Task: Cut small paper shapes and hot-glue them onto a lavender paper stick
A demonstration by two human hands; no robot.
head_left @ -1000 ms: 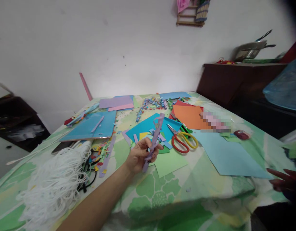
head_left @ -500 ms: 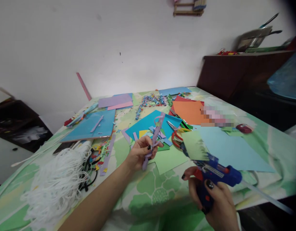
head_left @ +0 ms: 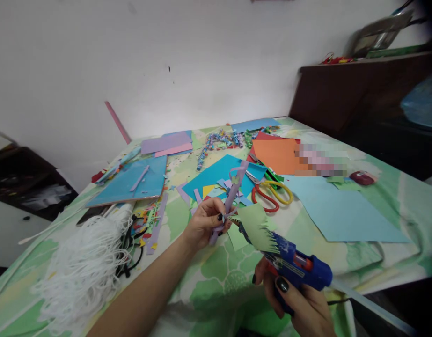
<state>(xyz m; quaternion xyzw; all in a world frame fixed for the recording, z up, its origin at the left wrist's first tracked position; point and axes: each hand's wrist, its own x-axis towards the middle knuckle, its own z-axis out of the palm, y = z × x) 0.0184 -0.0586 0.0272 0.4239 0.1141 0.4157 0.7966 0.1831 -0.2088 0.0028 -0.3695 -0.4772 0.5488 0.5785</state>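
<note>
My left hand [head_left: 207, 222] is closed on a rolled purple paper tube [head_left: 236, 185] with a thin paper strip curling around it. In my right hand [head_left: 296, 299] is a blue glue gun [head_left: 289, 260], a long clear glue stick [head_left: 373, 302] jutting from its back end. A fringed piece of light green paper [head_left: 256, 227] covers the front of the gun. The gun's nozzle end is close beside the tube at my left fingers; whether they touch I cannot tell. Scissors with red and yellow handles [head_left: 267, 199] lie just beyond, by a blue sheet [head_left: 212, 175].
A heap of white cord [head_left: 78, 271] lies at the left, near a blue board [head_left: 131, 182]. An orange sheet [head_left: 277, 157] and a pale blue sheet [head_left: 345, 210] are on the right. Decorated paper tubes [head_left: 216, 142] stand toward the wall. A dark red computer mouse [head_left: 362, 178] lies at the right.
My right hand has brought the glue gun leftward, its nozzle now close to the purple tube. My left hand still holds the tube in nearly the same place. The view has tilted slightly down.
</note>
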